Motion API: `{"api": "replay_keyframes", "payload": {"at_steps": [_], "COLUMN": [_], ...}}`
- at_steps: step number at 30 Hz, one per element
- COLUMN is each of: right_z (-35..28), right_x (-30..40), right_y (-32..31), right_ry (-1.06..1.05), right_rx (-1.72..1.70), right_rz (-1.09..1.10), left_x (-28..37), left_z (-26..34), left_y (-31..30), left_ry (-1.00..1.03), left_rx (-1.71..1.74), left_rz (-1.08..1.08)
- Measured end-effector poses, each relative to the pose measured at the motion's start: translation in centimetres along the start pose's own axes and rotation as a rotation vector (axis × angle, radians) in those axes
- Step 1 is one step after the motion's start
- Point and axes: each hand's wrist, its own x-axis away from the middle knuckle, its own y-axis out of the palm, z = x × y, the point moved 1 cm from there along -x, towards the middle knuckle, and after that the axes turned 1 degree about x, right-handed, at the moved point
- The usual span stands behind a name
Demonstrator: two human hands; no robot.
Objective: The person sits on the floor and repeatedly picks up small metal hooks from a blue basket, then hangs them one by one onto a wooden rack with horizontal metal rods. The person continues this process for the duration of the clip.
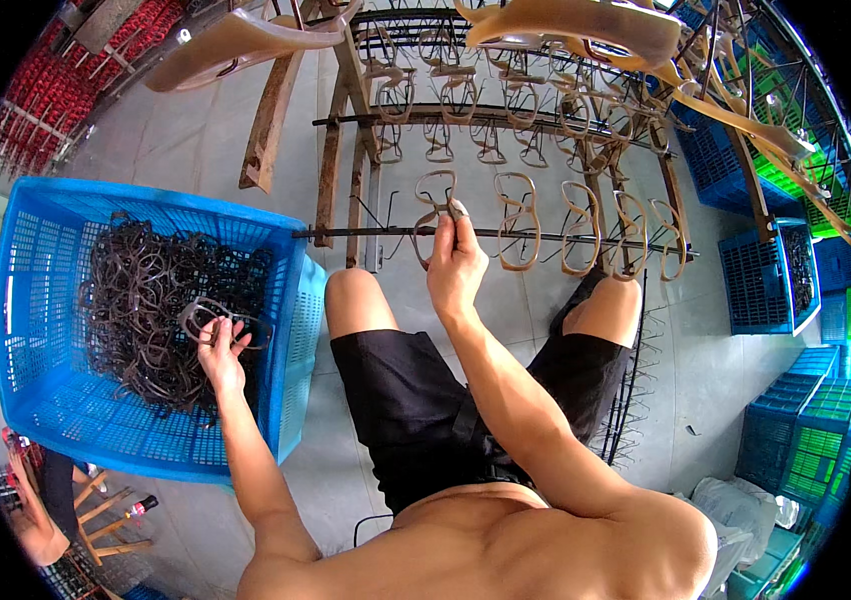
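Note:
My left hand (221,360) is over a blue plastic basket (144,457), its fingers on a dark eyeglass frame (200,313). Below it lies a heap of dark eyeglass frames (144,300). In front of my knees, my right hand (458,274) pinches the middle of a translucent brownish eyeglass frame (436,178), which stands upright at a black metal rod (553,236) with wire prongs. To its right, several tan eyeglass frames (518,221) hang in a row along the rod. Bare prongs (389,214) stick out at the rod's left end.
A wooden rack (332,165) beyond the rod carries rows of hanging frames. Large tan frames (583,30) hang close overhead. Blue crates (763,285) line the right side, with plastic bags (737,517) lower down. Another person's arm (39,517) shows at lower left near a wooden stool (107,525).

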Motion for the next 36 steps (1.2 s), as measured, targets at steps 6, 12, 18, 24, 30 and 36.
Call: {"api": "replay_keyframes", "payload": {"at_steps": [6,12,18,24,30,36], "right_z": [0.1,-1.1,-7.2,-6.2,-3.6,-5.0], "right_x": [-0.7,-1.2,3.8,5.0,4.2,4.4], "right_y": [-0.5,-2.8,-5.8,-3.7,-4.4,-4.7], "right_ry": [0.038,0.165,-0.473,0.206,0.615,0.462], "right_rx": [-0.013,-0.155,0.36,-0.337,-0.39,-0.304], "right_rz": [0.061,-0.175,-0.337,-0.984,-0.912,-1.153], "left_x": [1.3,5.8,10.5,11.5,12.6,12.4], "left_z": [1.3,3.4,4.6,5.1,7.3,6.9], "left_y": [0.9,5.1,10.8,13.2,13.9,13.9], "left_ry": [0.082,0.035,0.167,0.524,1.163,1.299], "left_rx": [0.085,0.243,-0.179,-0.236,-0.701,-0.865], "left_rz": [-0.023,-0.273,-0.345,-0.592,-0.628,-0.812]}}
